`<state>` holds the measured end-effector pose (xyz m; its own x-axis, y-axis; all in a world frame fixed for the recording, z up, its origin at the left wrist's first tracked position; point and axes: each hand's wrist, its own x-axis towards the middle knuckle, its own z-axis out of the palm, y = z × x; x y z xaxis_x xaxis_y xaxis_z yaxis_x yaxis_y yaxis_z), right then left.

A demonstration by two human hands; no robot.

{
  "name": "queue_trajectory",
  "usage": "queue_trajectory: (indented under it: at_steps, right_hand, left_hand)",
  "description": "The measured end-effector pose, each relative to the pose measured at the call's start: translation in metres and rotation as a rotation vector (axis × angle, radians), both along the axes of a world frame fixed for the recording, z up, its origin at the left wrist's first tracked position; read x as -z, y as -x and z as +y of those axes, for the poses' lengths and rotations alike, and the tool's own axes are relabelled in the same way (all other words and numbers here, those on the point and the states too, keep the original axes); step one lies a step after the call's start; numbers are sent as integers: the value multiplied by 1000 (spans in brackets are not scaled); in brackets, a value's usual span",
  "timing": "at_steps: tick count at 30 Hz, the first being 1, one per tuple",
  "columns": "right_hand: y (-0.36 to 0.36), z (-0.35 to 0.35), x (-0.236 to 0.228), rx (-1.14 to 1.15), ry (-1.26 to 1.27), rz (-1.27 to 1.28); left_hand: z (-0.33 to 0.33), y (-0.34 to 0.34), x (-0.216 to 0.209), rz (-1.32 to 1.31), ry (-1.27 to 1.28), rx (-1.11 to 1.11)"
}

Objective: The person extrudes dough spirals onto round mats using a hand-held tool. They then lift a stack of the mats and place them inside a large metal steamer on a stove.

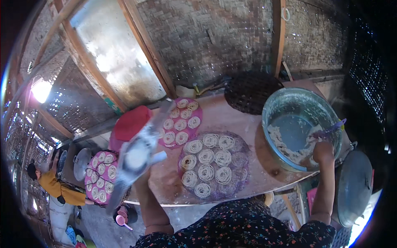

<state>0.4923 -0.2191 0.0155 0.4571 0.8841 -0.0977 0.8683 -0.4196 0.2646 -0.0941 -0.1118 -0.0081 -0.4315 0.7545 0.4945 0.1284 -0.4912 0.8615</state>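
At the left side of the table my left hand (pixel 143 178) is closed round a long-handled metal press (pixel 142 144), blurred by motion. White dough (pixel 135 158) shows in its round cup. My right hand (pixel 323 153) reaches inside a large green basin (pixel 278 103), its fingers hidden against the near wall. Beside that hand, a purple spatula-like tool (pixel 333 127) rests in the pale dough (pixel 285 148). Between my hands lies a round purple mesh mat (pixel 237 180), with several white coiled strand rounds (pixel 206 156) on it.
Farther back are a pink mat (pixel 182 134) of coils, a red cover (pixel 131 123) and a dark woven tray (pixel 252 93). Another coil-covered tray (pixel 101 171) stands left, near a person in mustard clothing (pixel 66 192). A large grey lid (pixel 355 188) leans at right.
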Motion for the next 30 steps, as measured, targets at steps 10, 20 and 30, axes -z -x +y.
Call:
queue_trajectory:
  at_steps: [10, 20, 30]
  right_hand:
    - [228, 35, 52, -482, 62, 2194]
    - [202, 22, 19, 199, -173, 2375]
    - [231, 22, -50, -884, -378, 1139]
  left_hand:
    - [5, -127, -72, -908, -136, 1127]
    - [-18, -75, 62, 344, 288, 403]
    - [-61, -106, -11, 1046, 275, 621]
